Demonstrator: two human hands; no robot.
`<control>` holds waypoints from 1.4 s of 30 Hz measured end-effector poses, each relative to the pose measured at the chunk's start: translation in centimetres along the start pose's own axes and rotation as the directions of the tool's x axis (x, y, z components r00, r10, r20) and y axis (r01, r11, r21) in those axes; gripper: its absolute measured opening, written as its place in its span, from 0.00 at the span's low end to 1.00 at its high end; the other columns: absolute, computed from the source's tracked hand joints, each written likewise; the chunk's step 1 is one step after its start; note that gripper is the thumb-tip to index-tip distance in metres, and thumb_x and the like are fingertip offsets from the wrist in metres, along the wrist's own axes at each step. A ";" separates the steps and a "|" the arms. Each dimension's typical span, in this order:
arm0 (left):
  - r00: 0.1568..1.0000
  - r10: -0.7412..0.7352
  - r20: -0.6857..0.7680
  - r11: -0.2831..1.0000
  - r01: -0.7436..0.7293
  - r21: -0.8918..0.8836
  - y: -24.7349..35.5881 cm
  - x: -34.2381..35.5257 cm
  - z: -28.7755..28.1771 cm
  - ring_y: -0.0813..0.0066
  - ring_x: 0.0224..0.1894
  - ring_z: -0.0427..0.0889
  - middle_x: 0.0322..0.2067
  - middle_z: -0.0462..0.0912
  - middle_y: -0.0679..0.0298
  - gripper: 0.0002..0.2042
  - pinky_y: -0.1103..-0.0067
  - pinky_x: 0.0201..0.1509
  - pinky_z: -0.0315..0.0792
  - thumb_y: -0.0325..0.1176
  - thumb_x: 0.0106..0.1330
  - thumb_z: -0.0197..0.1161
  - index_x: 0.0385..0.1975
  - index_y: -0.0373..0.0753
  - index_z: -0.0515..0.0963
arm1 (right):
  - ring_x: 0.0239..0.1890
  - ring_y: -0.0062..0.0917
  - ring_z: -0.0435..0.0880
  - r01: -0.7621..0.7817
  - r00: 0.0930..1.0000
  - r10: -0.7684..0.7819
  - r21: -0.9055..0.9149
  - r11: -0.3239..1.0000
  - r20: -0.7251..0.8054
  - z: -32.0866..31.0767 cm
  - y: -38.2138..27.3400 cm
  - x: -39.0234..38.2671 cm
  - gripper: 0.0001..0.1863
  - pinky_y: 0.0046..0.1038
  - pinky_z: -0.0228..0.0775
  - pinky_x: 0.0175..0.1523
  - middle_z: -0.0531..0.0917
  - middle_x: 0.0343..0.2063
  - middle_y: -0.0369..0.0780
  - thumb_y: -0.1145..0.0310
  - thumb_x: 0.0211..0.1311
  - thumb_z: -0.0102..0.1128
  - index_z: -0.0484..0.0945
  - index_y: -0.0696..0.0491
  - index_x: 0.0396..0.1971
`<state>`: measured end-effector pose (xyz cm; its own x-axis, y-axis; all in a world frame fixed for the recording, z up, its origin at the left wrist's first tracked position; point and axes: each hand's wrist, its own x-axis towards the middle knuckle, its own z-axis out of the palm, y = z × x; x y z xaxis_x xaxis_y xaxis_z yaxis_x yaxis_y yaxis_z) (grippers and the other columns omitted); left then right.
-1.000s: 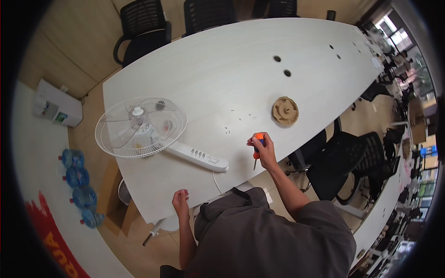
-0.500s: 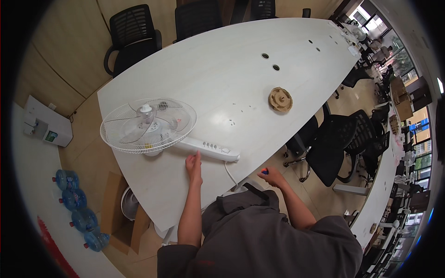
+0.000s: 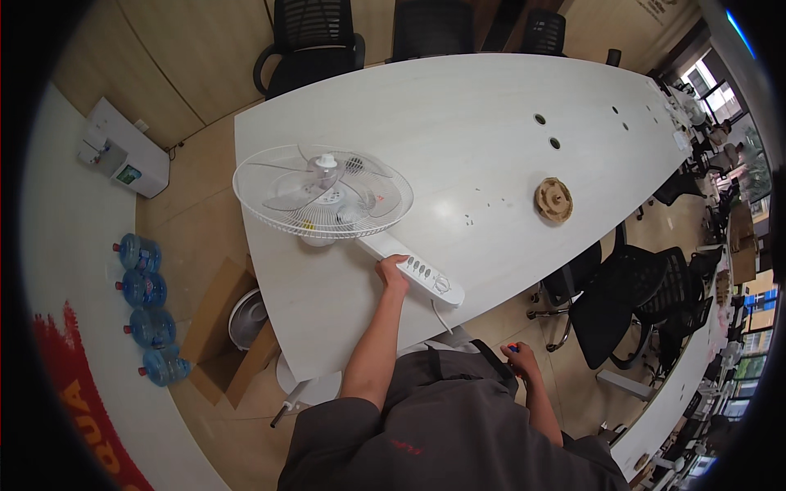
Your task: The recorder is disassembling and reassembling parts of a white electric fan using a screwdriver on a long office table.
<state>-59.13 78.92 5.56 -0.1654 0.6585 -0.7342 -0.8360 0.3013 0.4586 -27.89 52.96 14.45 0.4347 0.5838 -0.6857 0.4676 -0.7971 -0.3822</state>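
Note:
A white electric fan (image 3: 326, 195) lies on the near left part of the white table (image 3: 458, 106), its wire grille facing up. Its control column (image 3: 416, 270), with a row of buttons and a dial, points toward my body. My left hand (image 3: 393, 272) is closed around the edge of that column, just below the buttons. From the column's end a white cord (image 3: 440, 317) hangs over the table edge. My right hand (image 3: 519, 358), beyond the table edge by my waist, is closed on a small blue and red thing (image 3: 513, 349), mostly hidden by the fingers.
Small screws (image 3: 469, 220) lie scattered near a round brown cardboard-like piece (image 3: 554, 200). On the floor at left are an open carton (image 3: 214, 348), several blue water bottles (image 3: 146, 290) and a white round base (image 3: 315, 388) with a pole. Black chairs (image 3: 610, 315) stand at right.
My left hand has moved onto the fan's column and taken hold of it. The column has turned slightly. My right hand has drawn in toward my waist. The view has shifted left.

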 end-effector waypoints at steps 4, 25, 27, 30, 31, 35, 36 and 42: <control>0.998 0.051 0.037 0.999 -0.051 0.008 -0.2 0.4 -3.1 0.57 0.33 0.79 0.31 0.76 0.57 0.18 0.68 0.41 0.76 0.18 0.35 0.62 0.32 0.29 0.74 | 0.15 0.23 0.77 0.043 0.998 -0.042 -0.016 0.999 0.053 -0.6 -1.6 1.7 0.22 0.27 0.66 0.19 0.79 0.18 0.40 0.53 0.56 0.67 0.76 0.59 0.35; 0.947 0.310 -0.081 0.815 -0.220 0.537 0.7 -5.0 -1.7 0.60 0.36 0.82 0.35 0.82 0.52 0.20 0.69 0.42 0.76 0.28 0.43 0.66 0.36 0.26 0.74 | 0.14 0.19 0.71 0.105 0.882 -0.344 0.578 0.809 0.322 7.3 -35.4 6.5 0.17 0.22 0.61 0.15 0.78 0.31 0.40 0.61 0.59 0.67 0.71 0.57 0.36; 0.859 0.493 -0.141 0.674 -0.274 0.686 0.4 -5.5 -0.9 0.51 0.41 0.84 0.37 0.83 0.45 0.23 0.66 0.47 0.77 0.32 0.43 0.67 0.39 0.25 0.72 | 0.15 0.19 0.71 0.111 0.880 -0.347 0.569 0.815 0.324 8.5 -35.5 7.0 0.16 0.22 0.61 0.16 0.77 0.30 0.39 0.63 0.59 0.67 0.71 0.57 0.35; 0.866 0.483 -0.125 0.665 -0.271 0.696 0.4 -5.3 -1.3 0.47 0.42 0.83 0.38 0.82 0.41 0.26 0.63 0.48 0.76 0.32 0.43 0.67 0.42 0.24 0.70 | 0.15 0.19 0.70 0.103 0.889 -0.342 0.593 0.799 0.306 9.3 -35.5 6.8 0.12 0.23 0.61 0.16 0.73 0.26 0.37 0.70 0.56 0.66 0.72 0.56 0.33; 0.869 0.478 -0.132 0.685 -0.274 0.675 0.5 -5.3 -1.9 0.47 0.42 0.83 0.38 0.82 0.41 0.26 0.63 0.48 0.76 0.32 0.43 0.67 0.42 0.24 0.70 | 0.15 0.20 0.70 0.117 0.882 -0.351 0.575 0.810 0.314 9.5 -35.5 6.9 0.11 0.23 0.61 0.17 0.73 0.24 0.36 0.71 0.54 0.66 0.72 0.56 0.31; 0.843 0.519 -0.140 0.661 -0.292 0.691 0.2 -5.9 -1.9 0.45 0.42 0.83 0.38 0.81 0.40 0.28 0.63 0.49 0.76 0.33 0.45 0.69 0.44 0.23 0.68 | 0.16 0.19 0.70 0.083 0.885 -0.318 0.557 0.826 0.341 9.5 -35.2 6.5 0.10 0.25 0.61 0.17 0.72 0.19 0.35 0.73 0.51 0.68 0.73 0.55 0.28; 0.856 0.498 -0.141 0.662 -0.269 0.700 0.2 -6.2 -2.7 0.45 0.42 0.83 0.38 0.81 0.39 0.29 0.63 0.49 0.76 0.34 0.46 0.69 0.45 0.23 0.67 | 0.16 0.19 0.69 0.046 0.881 -0.289 0.538 0.842 0.375 9.5 -34.9 5.9 0.10 0.24 0.60 0.17 0.72 0.19 0.35 0.74 0.50 0.67 0.73 0.55 0.29; 0.808 0.587 -0.049 0.601 -0.394 0.695 -0.7 -5.9 -2.1 0.47 0.44 0.83 0.40 0.81 0.40 0.31 0.64 0.49 0.76 0.37 0.51 0.70 0.48 0.22 0.64 | 0.15 0.18 0.68 0.056 0.895 -0.293 0.566 0.822 0.337 8.3 -36.0 6.8 0.08 0.21 0.58 0.17 0.71 0.19 0.35 0.76 0.50 0.66 0.73 0.56 0.26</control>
<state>-58.64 73.41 8.48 -0.6497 0.6753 -0.3491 -0.0735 0.4013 0.9130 -48.15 84.33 18.36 -0.0079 0.7040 -0.7102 -0.0270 -0.7101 -0.7036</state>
